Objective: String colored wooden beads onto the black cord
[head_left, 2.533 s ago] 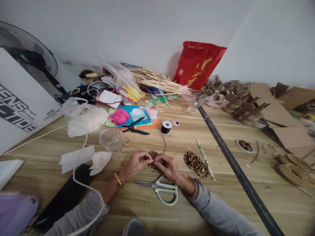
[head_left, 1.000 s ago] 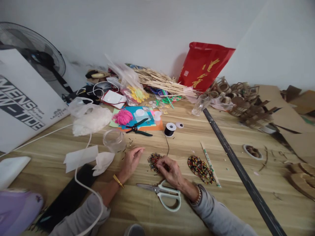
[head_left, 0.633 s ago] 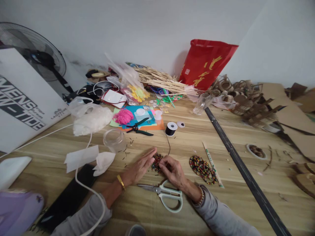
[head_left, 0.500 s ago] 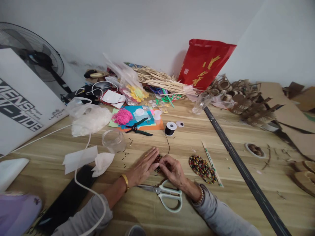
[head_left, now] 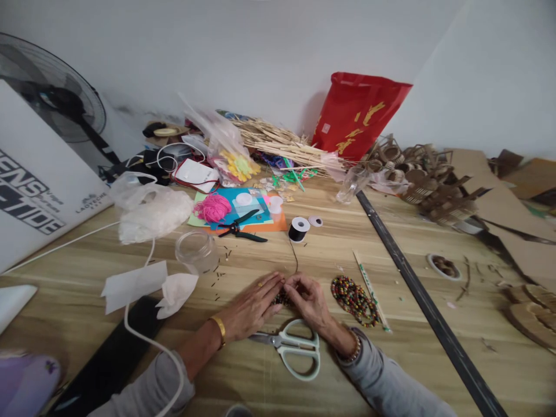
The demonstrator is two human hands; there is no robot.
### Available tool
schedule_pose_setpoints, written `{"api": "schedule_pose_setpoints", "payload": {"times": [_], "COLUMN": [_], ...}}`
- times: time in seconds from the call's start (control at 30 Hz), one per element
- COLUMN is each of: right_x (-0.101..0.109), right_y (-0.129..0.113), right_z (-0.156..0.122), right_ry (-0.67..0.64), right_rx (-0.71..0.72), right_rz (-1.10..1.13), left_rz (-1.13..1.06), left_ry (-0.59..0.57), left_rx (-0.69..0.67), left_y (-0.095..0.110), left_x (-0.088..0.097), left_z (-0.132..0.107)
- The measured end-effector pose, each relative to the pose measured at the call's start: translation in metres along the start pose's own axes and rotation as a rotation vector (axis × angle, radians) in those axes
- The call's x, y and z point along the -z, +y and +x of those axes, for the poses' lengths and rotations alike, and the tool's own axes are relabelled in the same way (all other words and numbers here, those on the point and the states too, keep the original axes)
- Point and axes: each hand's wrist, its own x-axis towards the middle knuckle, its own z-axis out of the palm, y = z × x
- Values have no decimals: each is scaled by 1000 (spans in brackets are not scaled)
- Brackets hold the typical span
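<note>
My left hand (head_left: 254,306) lies flat on the wooden table (head_left: 304,376), fingers stretched out over a small pile of coloured beads (head_left: 281,299), which it mostly covers. My right hand (head_left: 309,298) is curled beside it, fingertips pinched at the same pile; what they pinch is too small to make out. A thin black cord (head_left: 296,259) runs from the hands up to a black spool (head_left: 298,229). Light green scissors (head_left: 292,348) lie just below both hands. A strung coil of coloured beads (head_left: 353,293) rests to the right of my right hand.
A glass jar (head_left: 196,252) and white tissue (head_left: 176,292) sit to the left, black pliers (head_left: 240,228) and pink yarn (head_left: 212,207) behind. A black rail (head_left: 417,295) crosses the table on the right, with cardboard pieces (head_left: 438,185) and a red bag (head_left: 356,116) beyond.
My left hand let go of the bead work, opened, swung left, then came back and flattened over the bead pile. My right hand stayed pinched at the beads.
</note>
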Motion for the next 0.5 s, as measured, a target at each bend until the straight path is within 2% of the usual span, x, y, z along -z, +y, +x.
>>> {"api": "schedule_pose_setpoints", "payload": {"times": [0.33,0.5], "right_x": [2,4], "right_y": [1,4], "right_z": [-2,-4], "right_ry": [16,13], "right_rx": [15,6], "right_rz": [-25,-28], "left_rz": [-127,-222], "left_ry": [-11,-43], "left_rx": [11,69], "left_y": [8,9], "left_x": [-3,-3], "left_z": [-10,-11]}}
